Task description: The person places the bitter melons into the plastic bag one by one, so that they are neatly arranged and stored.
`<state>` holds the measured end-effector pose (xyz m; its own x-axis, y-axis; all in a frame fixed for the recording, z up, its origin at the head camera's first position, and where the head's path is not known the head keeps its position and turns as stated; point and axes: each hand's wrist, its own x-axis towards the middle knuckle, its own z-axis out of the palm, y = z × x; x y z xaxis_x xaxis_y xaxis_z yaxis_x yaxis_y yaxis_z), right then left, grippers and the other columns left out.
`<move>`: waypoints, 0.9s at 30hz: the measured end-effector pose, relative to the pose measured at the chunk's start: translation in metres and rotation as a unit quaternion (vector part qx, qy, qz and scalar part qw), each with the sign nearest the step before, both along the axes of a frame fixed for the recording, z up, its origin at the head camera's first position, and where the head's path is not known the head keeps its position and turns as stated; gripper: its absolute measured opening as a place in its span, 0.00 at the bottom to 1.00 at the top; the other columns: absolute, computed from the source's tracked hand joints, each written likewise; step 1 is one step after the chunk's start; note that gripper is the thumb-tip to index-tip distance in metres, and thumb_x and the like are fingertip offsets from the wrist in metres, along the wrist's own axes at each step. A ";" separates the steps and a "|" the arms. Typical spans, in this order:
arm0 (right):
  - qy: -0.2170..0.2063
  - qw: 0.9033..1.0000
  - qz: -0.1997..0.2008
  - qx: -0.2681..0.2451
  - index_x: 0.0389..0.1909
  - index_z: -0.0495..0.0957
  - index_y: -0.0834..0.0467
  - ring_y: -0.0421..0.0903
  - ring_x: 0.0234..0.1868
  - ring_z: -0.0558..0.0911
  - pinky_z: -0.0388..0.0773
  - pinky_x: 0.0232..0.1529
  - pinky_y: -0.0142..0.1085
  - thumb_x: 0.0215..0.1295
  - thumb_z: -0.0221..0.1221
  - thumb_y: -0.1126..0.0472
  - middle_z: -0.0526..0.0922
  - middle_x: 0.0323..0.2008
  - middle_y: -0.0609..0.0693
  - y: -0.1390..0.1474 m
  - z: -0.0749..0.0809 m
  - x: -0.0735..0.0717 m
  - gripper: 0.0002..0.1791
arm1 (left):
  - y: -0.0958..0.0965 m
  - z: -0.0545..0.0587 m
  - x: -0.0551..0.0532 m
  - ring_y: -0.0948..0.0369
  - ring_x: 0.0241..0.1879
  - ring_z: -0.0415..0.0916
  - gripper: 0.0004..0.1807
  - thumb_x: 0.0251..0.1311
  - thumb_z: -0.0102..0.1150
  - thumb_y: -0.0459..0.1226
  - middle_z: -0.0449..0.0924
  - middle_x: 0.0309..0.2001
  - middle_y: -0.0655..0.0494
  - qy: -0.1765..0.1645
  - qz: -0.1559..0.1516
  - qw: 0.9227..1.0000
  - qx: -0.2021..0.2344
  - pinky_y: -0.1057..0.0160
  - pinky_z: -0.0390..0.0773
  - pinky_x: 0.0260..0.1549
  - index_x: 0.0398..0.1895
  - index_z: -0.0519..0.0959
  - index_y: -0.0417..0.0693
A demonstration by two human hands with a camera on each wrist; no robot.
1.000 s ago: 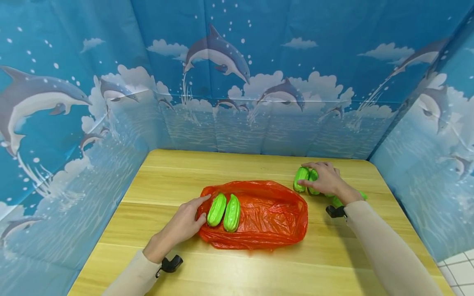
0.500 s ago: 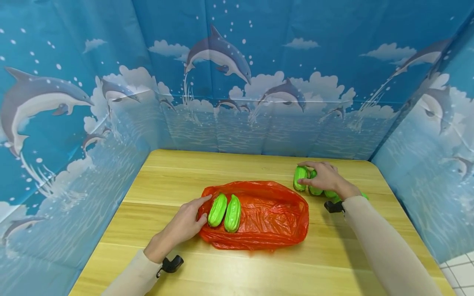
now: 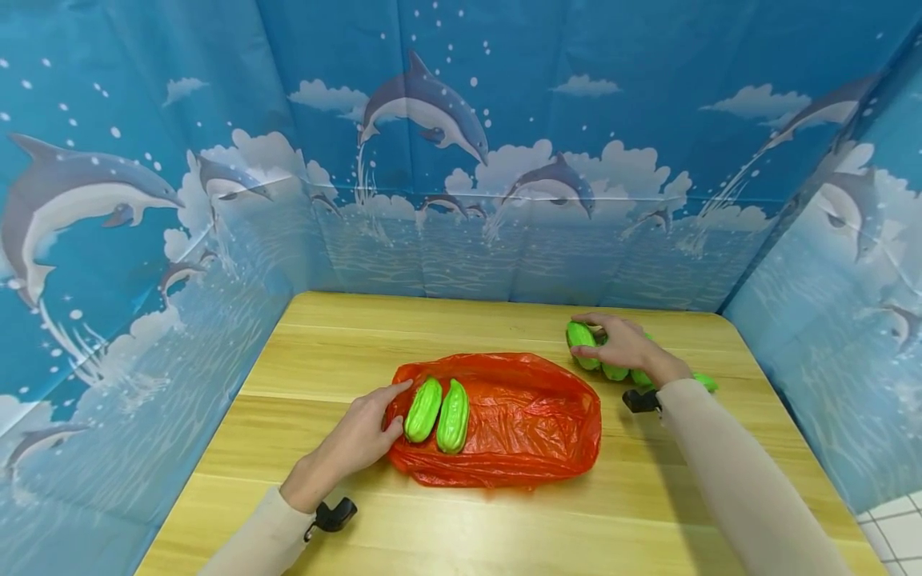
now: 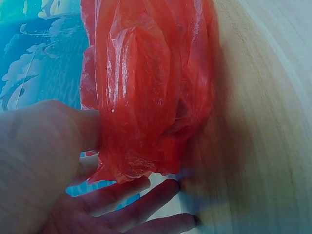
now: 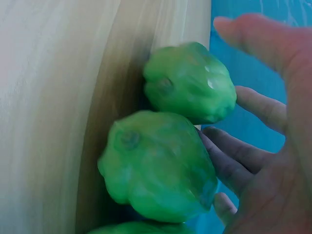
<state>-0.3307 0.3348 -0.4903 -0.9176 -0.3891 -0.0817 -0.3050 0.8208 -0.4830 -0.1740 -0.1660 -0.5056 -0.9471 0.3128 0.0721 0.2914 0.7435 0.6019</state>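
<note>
A red plastic bag (image 3: 519,416) lies spread with its mouth up, two glossy green ribbed bitter melons (image 3: 452,416) side by side in its left part. My left hand (image 3: 360,424) holds the bag's left rim, thumb and index finger over the edge; in the left wrist view, other fingers reach below the bag. At the back right, my right hand (image 3: 625,346) reaches over a row of bitter melons. Its fingers lie about the leftmost bitter melon (image 3: 579,340). In the right wrist view, the thumb stands apart from the near bitter melon (image 5: 192,83) while fingertips touch its far side.
More bitter melons (image 3: 704,382) lie under and beside my right wrist, partly hidden. The wooden table (image 3: 346,336) is bounded at the back and sides by blue dolphin-print sheets (image 3: 468,248). White floor tiles (image 3: 896,528) show at the lower right.
My right hand has shifted a little to the left. The leftmost bitter melon has moved left and now lies at a slant. The left hand and the bag have stayed put.
</note>
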 end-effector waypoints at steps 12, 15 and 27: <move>-0.003 1.000 -0.008 -0.006 0.90 0.69 0.58 0.74 0.73 0.86 0.72 0.73 0.84 0.83 0.71 0.45 0.77 0.81 0.72 -0.004 -0.002 0.001 0.43 | 0.002 -0.001 0.000 0.39 0.81 0.80 0.34 0.79 0.66 0.29 0.81 0.81 0.38 -0.002 0.003 1.000 -0.001 0.36 0.81 0.81 0.87 0.74 0.40; -0.002 1.000 -0.006 -0.011 0.89 0.69 0.58 0.74 0.72 0.86 0.77 0.71 0.81 0.83 0.71 0.46 0.77 0.80 0.73 -0.004 -0.001 0.001 0.43 | 0.001 -0.001 0.000 0.39 0.81 0.80 0.34 0.79 0.66 0.29 0.81 0.81 0.39 0.000 0.003 1.000 0.000 0.36 0.81 0.81 0.87 0.75 0.40; -0.001 0.999 -0.017 -0.045 0.90 0.69 0.56 0.73 0.73 0.84 0.87 0.68 0.72 0.82 0.72 0.48 0.75 0.82 0.72 -0.003 -0.004 -0.003 0.43 | 0.000 -0.003 -0.001 0.39 0.81 0.80 0.34 0.80 0.66 0.29 0.81 0.81 0.38 0.000 0.003 1.000 0.001 0.37 0.81 0.81 0.87 0.74 0.40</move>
